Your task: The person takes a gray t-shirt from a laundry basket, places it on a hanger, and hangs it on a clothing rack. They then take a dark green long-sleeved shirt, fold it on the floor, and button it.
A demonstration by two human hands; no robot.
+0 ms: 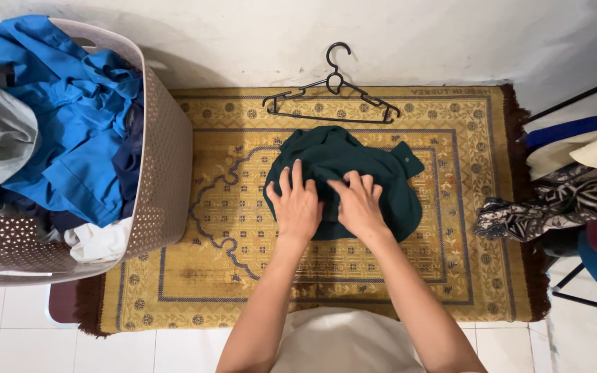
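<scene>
A dark green garment (354, 159) lies bunched in the middle of a yellow patterned rug (450, 235). My left hand (296, 205) rests flat on its left side with the fingers spread. Beside it, my right hand (359, 204) presses on the garment, its fingers pinching the cloth near the middle. A black plastic hanger (332, 97) lies on the rug just beyond the garment, hook pointing to the wall.
A beige perforated laundry basket (167, 166) full of blue, grey and white clothes stands at the left, partly on the rug. At the right, garments (561, 200) hang from a black rack. White wall behind, white tiles in front.
</scene>
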